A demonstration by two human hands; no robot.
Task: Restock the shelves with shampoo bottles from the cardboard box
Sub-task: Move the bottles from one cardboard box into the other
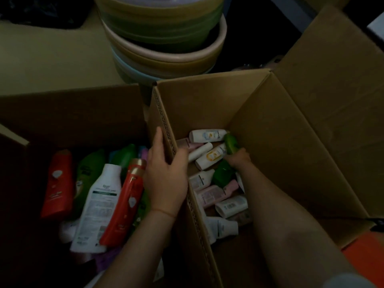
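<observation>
Deep in the cardboard box (270, 142), the right hand (239, 159) grips a green shampoo bottle (231, 143) near the far wall. The left hand (166, 173) clasps the box's left wall. The bottle looks slick and could slip among the loose bottles.

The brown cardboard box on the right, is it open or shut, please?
Open: the brown cardboard box has its flaps up, showing loose bottles inside.

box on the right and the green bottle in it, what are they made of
Right box: corrugated cardboard, matte brown; fluting shows along the cut top edge. Green bottle, gripped by the right hand: probably plastic, smooth and slightly glossy, though dim light leaves this uncertain.
</observation>
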